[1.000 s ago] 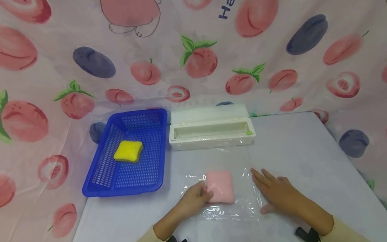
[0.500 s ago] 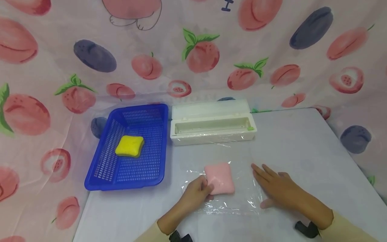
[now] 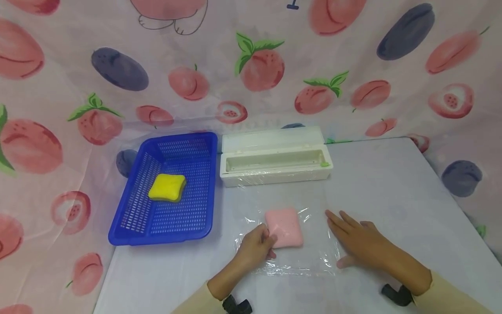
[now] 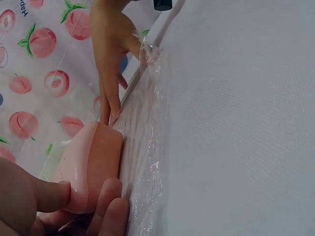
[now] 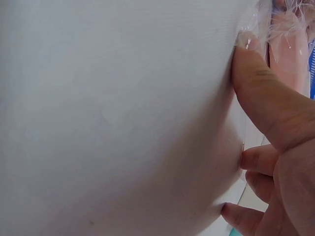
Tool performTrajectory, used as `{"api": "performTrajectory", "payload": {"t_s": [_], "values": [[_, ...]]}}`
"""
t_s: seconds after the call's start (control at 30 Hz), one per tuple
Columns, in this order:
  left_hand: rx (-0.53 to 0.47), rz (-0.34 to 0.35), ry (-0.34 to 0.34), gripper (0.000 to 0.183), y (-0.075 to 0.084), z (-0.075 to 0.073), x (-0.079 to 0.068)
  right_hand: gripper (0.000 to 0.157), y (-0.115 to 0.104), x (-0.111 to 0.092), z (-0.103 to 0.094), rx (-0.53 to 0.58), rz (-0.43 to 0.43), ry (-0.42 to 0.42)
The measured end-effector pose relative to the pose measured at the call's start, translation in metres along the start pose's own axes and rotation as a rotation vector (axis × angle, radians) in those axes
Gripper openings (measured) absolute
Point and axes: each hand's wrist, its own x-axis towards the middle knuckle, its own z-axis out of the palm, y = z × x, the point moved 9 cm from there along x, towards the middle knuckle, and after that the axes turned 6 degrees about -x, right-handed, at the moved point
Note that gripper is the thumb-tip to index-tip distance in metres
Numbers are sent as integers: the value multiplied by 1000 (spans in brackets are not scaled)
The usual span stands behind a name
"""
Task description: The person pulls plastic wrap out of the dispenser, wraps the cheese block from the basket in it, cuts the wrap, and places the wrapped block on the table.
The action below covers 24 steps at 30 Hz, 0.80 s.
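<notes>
A square pink sponge (image 3: 284, 227) lies on a sheet of clear cling film (image 3: 310, 261) spread over the table. My left hand (image 3: 254, 249) pinches the sponge's near left corner, thumb on top and fingers at the side. The left wrist view shows the sponge's pink upper layer (image 4: 78, 164) and darker orange-brown lower layer (image 4: 104, 155). To the right, my right hand (image 3: 358, 240) rests with straight, spread fingers along the film's right edge. In the right wrist view its thumb (image 5: 256, 78) presses on the film. The film runs back to a white cling film box (image 3: 276, 178).
A blue plastic basket (image 3: 209, 209) stands at the left with a yellow sponge (image 3: 167, 187) in it. The film box's lid (image 3: 272, 138) is raised, and a small green piece (image 3: 325, 164) sits at its right end. A fruit-patterned cloth (image 3: 176, 43) hangs behind the white table.
The left hand has shifted the pink sponge slightly away from me, toward the film box. My right hand stays in place at the film's edge. The head view has tilted down a little.
</notes>
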Motion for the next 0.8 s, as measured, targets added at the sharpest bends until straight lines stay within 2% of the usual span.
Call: {"api": "performTrajectory", "payload": {"t_s": [0.27,0.67,0.8], "values": [[21,-22,-2,24,-2,2,2,124,0,-1,0,-8,7,-4],[27,-18,-28,23,2,0,2,126,0,-2,1,30,44,-13],[59,-7,-28,24,1,-1,4,123,2,-4,2,50,61,-21]]}}
